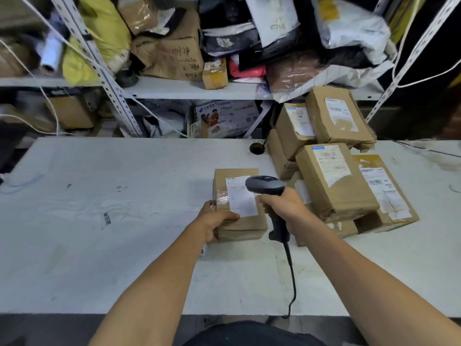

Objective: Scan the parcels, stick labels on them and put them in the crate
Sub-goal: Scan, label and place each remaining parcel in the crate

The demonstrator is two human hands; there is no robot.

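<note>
Matt brown cardboard parcel [239,206], glossy tape, white paper label [241,196]

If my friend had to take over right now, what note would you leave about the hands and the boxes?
Left hand holds the near-left corner of the parcel on the table.
Right hand has its grip on the scanner, aimed at that parcel's white label.
More labelled parcels are piled to the right.
Done: this parcel is lined up for scanning.
Left: stick its new label, put it in the crate (not in view), then do the pile.
</note>
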